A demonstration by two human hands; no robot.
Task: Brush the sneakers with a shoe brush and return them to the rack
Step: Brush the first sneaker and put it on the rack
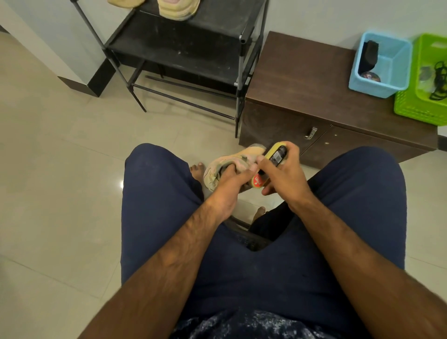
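Observation:
I sit with a beige sneaker held out between my knees. My left hand grips it, fingers tucked into its opening. My right hand grips a yellow shoe brush with a black and red label, laid against the sneaker's side. A second beige sneaker rests sole-out on the top shelf of the black shoe rack straight ahead. The brush's bristles are hidden from me.
A dark brown low cabinet stands right of the rack, bearing a blue basket and a green basket. Another pale shoe shows at the rack's top left. Beige tiled floor spreads left. My bare foot rests below the sneaker.

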